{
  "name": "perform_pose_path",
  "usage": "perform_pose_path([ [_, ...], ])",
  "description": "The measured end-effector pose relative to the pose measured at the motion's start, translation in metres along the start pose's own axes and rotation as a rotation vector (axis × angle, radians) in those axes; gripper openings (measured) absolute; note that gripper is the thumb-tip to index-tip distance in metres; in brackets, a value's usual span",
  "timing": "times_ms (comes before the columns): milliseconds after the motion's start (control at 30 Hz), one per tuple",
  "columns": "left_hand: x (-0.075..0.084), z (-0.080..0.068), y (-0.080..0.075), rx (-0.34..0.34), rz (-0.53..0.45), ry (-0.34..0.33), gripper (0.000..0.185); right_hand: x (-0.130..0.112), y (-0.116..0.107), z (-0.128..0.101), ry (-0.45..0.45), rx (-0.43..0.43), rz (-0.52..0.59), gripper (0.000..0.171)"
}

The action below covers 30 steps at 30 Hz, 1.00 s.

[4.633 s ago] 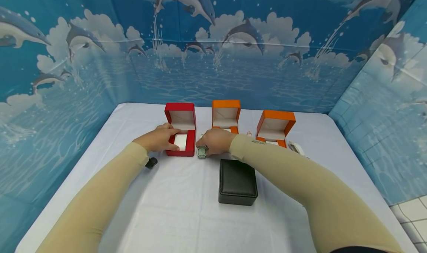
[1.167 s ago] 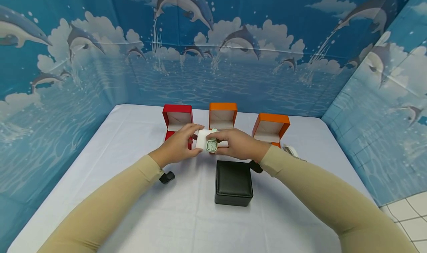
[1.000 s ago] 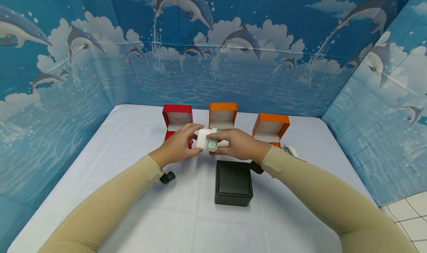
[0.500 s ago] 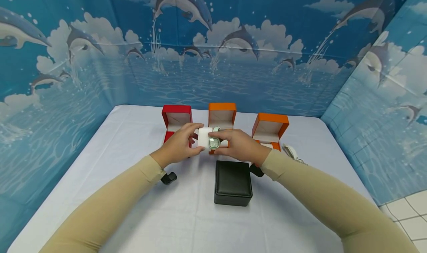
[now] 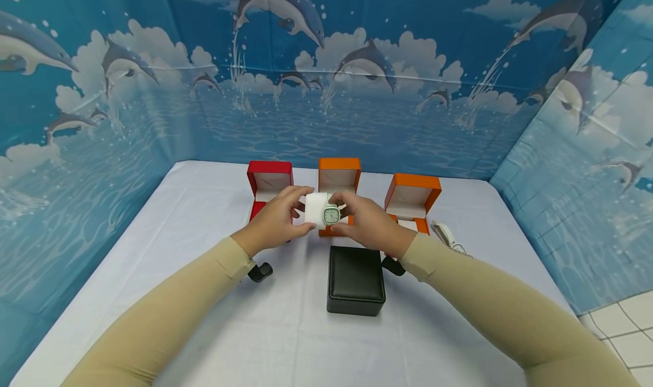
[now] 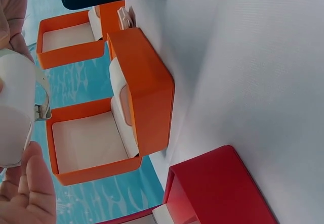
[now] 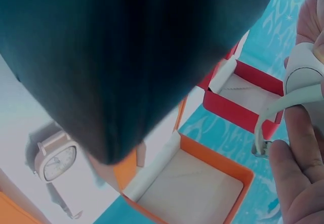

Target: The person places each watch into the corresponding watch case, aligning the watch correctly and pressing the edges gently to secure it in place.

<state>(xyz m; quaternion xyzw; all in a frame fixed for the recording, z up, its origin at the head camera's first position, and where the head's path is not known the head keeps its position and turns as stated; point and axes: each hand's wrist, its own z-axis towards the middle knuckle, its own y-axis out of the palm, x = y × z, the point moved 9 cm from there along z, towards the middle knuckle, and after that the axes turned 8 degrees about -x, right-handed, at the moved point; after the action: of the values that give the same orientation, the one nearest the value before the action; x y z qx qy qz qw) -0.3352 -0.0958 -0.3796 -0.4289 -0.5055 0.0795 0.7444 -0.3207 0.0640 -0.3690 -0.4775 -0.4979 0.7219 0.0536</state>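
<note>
Above the table both hands hold a white watch cushion (image 5: 314, 208) with a pale green square-faced watch (image 5: 331, 213) on it. My left hand (image 5: 298, 211) grips the cushion's left end. My right hand (image 5: 343, 208) pinches the watch and its strap against the cushion. In the right wrist view the pale strap (image 7: 283, 107) curves round the cushion (image 7: 304, 64) above my fingers (image 7: 298, 183). The left wrist view shows the cushion (image 6: 15, 97) and the strap's buckle (image 6: 43, 112) at the left edge. Behind the hands stands an open red box (image 5: 268, 184) without its cushion.
Two open orange boxes (image 5: 339, 178) (image 5: 412, 197) stand in a row with the red one. A shut black box (image 5: 356, 279) lies nearer me. Another watch (image 5: 446, 233) lies at the right; in the right wrist view a pink watch (image 7: 55, 161) lies on the white table (image 5: 204, 319).
Since 4.6 s ago the cushion left the red box and the watch left the table. Over the last second both hands lifted them slightly and turned the watch face toward me.
</note>
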Motion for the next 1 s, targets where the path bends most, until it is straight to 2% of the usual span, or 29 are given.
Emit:
perform_pose_path([
  [300,0.004,0.000,0.000,-0.007,-0.009,0.029,0.076,-0.001,-0.002,-0.005,0.018,0.038,-0.024,0.057],
  [467,0.006,-0.001,-0.002,0.007,-0.043,0.044,0.076,-0.007,-0.003,-0.006,-0.020,0.047,-0.013,0.056],
  [767,0.009,-0.001,-0.001,0.027,-0.069,0.056,0.073,-0.004,-0.002,-0.005,-0.002,0.032,0.102,0.079],
  [1000,0.013,-0.002,-0.001,0.057,-0.049,0.087,0.070,0.001,-0.001,-0.006,0.038,0.025,0.079,0.082],
])
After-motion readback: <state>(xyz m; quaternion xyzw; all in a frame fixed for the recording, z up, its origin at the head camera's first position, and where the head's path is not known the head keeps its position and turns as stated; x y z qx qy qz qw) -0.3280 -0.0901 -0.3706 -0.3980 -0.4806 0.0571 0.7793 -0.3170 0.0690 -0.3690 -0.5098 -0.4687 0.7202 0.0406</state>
